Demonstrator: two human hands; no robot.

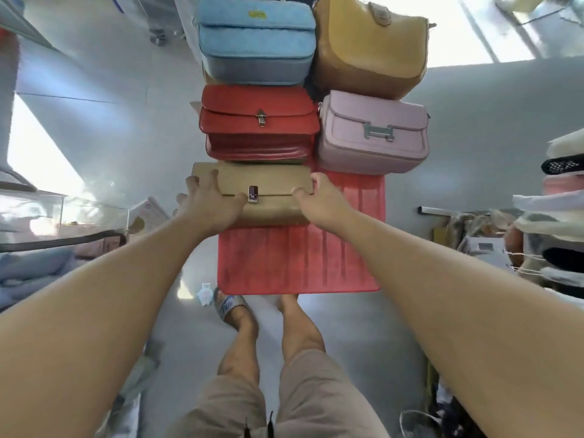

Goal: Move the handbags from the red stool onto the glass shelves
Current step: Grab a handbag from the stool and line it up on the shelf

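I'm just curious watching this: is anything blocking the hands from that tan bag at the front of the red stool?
Nothing visible. The left hand and right hand both grip the tan bag at its ends; the red bag sits behind it.

On my screen the red stool [300,257] reads coral red with darker lengthwise streaks. The tan handbag [271,180] is plain, its clasp [253,194] dark maroon. Behind it I see a red handbag [259,134] with a silver catch [261,117], and a pale pink handbag [373,150] with a silver buckle [378,131]. Farther back sit a sky-blue handbag [256,42] bearing a small yellow emblem [256,13] and a mustard-yellow handbag [369,49]. The floor [363,327] is grey, the shorts [316,399] beige, the slipper [229,306] grey with blue print, and at my right edge one item [562,165] shows black-and-white checks
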